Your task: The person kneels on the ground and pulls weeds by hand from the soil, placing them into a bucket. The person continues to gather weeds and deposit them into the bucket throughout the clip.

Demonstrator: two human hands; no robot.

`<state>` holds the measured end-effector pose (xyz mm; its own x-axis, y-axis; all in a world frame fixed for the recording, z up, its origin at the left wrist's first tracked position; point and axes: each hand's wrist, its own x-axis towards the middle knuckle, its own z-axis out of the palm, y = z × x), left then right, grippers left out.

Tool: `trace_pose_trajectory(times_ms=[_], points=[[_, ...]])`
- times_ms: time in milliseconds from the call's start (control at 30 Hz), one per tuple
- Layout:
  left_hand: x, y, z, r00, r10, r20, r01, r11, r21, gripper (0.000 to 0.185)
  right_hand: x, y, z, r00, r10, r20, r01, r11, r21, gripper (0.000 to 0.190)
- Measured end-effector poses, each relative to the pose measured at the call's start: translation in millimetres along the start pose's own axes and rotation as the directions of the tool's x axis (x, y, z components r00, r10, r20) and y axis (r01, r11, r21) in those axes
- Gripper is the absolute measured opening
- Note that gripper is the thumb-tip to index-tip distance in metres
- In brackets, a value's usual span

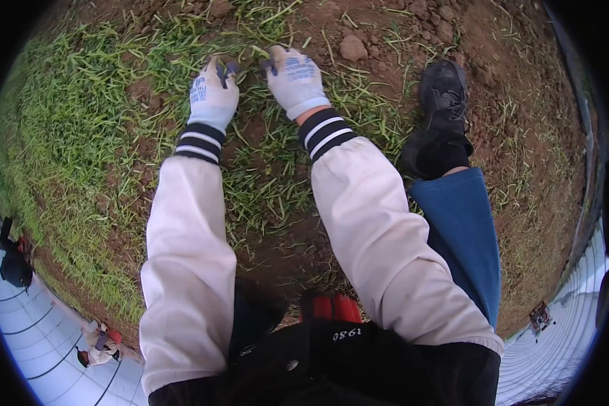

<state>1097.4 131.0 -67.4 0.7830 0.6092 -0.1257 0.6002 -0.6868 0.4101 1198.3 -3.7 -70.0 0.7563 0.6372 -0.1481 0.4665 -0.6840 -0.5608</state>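
Note:
My left hand wears a white knit work glove with a blue-coated palm. It reaches down to the cut green stalks on the soil, with its fingertips curled down and partly hidden. My right hand, in a matching glove, is a short way to the right, fingers bent toward the ground. A pale stalk end lies by its fingertips. Whether either hand grips any stalks cannot be made out. Loose green stems are strewn over the brown soil beneath both forearms.
Thicker greenery covers the ground at left. A clod of earth lies beyond my right hand, near my black shoe. Something red shows below my body. Other people are at the left rim, near a ribbed pale cover.

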Motion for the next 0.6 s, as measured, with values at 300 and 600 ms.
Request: trace_pose_trajectory(times_ms=[300, 600], points=[[-67, -71, -92, 0.964, -0.257, -0.062, 0.217, 0.904, -0.369, 0.025, -35, -23, -64, 0.963, -0.071, 0.261, -0.079, 0.848, 0.523, 0.029], [-74, -162, -49, 0.858, -0.431, -0.279, 0.46, 0.887, 0.041, 0.035, 38, 4, 20, 0.877, -0.393, -0.276, 0.361, 0.919, -0.16, 0.042]])
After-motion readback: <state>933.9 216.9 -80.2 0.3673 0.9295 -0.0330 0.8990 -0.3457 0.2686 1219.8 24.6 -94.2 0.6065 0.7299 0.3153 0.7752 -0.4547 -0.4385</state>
